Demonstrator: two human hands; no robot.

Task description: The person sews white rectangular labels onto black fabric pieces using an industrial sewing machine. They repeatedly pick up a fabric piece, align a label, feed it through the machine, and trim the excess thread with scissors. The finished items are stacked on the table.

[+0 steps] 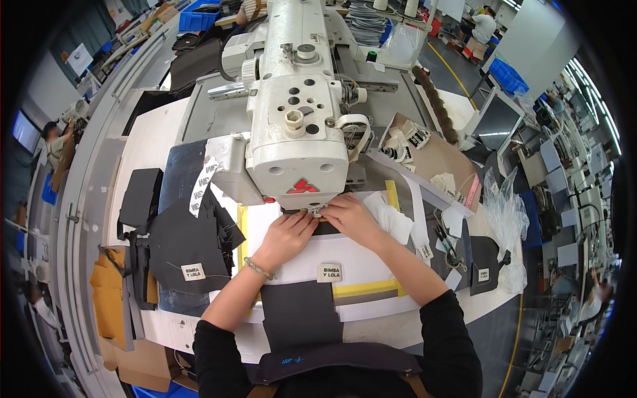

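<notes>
Busy workshop floor behind; pale worktop (162, 330) spread around the white sewing machine head (295, 149), used as landmark. Directly below its front edge, a small cream label (316, 213) can be seen, with a black piece (325, 229) just on the near side, both partly covered by fingers.

Left hand (286, 237) is set down near-left of the head, right hand (352, 217) near-right. Fingers are kept close together on each, tips brought in at the label from both sides; whether it is pinched or only pressed can't be told.

Step in hand judged to be label alignment. Label should be squared to the black piece and held flat, with light, even pressure from both sides; one-sided tugging would likely skew it. Fingertips should be cleared from under the head before it is run. White sheet with yellow edging (361, 255), near side of the head, best left unnudged by the forearms.

Second cream label (330, 272), further to the near side of the head, lies at the far edge of a black panel (302, 315); should be kept undisturbed.
</notes>
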